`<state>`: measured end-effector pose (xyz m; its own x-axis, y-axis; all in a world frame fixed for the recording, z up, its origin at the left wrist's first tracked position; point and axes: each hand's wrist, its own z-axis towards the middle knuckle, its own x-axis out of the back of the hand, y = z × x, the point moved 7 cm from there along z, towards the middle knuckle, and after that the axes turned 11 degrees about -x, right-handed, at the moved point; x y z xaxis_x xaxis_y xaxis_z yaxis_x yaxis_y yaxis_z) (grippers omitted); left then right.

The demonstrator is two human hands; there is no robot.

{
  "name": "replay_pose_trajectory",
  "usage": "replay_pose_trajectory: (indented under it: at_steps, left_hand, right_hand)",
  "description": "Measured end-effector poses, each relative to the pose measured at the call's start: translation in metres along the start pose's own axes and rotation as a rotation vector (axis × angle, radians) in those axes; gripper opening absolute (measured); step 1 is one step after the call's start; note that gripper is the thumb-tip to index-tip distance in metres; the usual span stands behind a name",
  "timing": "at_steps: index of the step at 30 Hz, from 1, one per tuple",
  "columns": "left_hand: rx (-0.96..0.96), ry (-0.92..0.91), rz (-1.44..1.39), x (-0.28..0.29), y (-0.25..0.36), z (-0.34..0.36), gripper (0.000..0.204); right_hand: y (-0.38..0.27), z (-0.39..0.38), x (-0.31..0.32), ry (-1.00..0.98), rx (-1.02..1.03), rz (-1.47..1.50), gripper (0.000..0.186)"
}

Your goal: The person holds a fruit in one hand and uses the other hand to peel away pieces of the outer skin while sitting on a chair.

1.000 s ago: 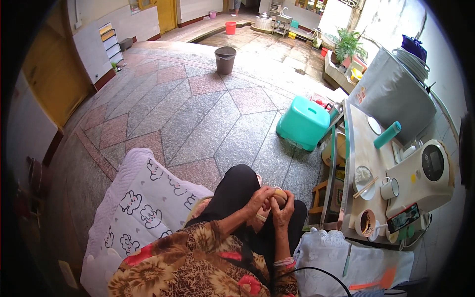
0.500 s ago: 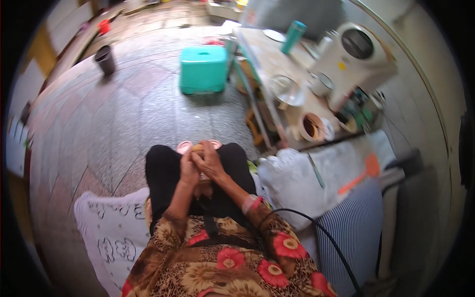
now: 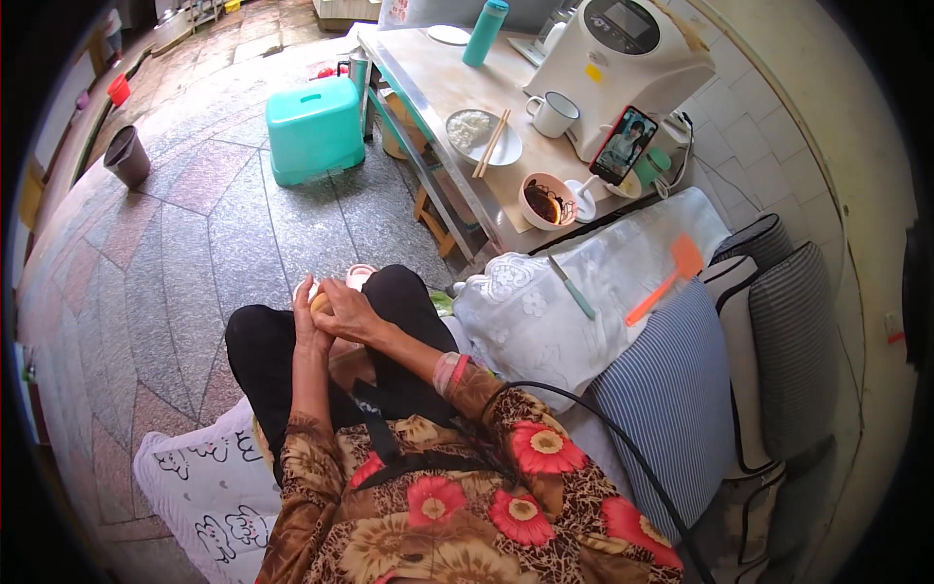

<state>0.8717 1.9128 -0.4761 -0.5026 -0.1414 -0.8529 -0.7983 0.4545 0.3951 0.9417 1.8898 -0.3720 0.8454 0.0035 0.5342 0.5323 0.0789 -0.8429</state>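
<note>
Above my lap, close to my knees, my left hand (image 3: 308, 329) and my right hand (image 3: 350, 316) are closed together. Between them is a small tan, rounded thing (image 3: 318, 303), mostly covered by the fingers; its kind does not show. My left hand cups it from the left, while the right one lies over it from the other side. Just past the hands, the toe of a pink shoe (image 3: 361, 276) shows on the floor. A knife with a green handle (image 3: 572, 288) lies on the white lace cloth (image 3: 506, 302) to my right, touched by neither hand.
An orange fly swatter (image 3: 666, 282) and striped cushions (image 3: 662, 399) are at my right. The table (image 3: 428, 73) holds a rice bowl with chopsticks (image 3: 484, 136), a pink bowl of dark sauce (image 3: 548, 201), a mug (image 3: 553, 114) and a phone (image 3: 625, 146). Ahead stands a turquoise stool (image 3: 315, 131).
My view has turned to the right, so everything sits further left, and the blur is gone. Both hands stay together on the tan thing above my lap.
</note>
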Motion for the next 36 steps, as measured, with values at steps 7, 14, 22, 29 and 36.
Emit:
replay_pose_trajectory:
  at_steps: [7, 14, 22, 29, 36]
  left_hand:
    - [-0.007, -0.068, -0.122, -0.015, -0.013, -0.008, 0.034]
    - [-0.067, -0.049, -0.113, -0.029, -0.019, -0.016, 0.03]
    - [-0.117, -0.014, 0.054, -0.019, -0.007, -0.011, 0.042]
    - [-0.176, -0.172, 0.065, -0.064, 0.006, -0.037, 0.048]
    - [-0.199, -0.186, 0.397, -0.066, 0.01, -0.057, 0.037]
  right_hand:
    - [0.001, 0.001, -0.006, 0.059, -0.02, -0.163, 0.033]
    - [0.014, 0.0, -0.007, 0.028, -0.039, -0.215, 0.037]
    - [-0.01, 0.002, 0.021, 0.211, 0.135, -0.056, 0.041]
    - [-0.013, 0.012, 0.037, 0.202, -0.027, 0.19, 0.043]
    - [-0.005, 0.028, 0.048, 0.06, -0.2, 0.476, 0.032]
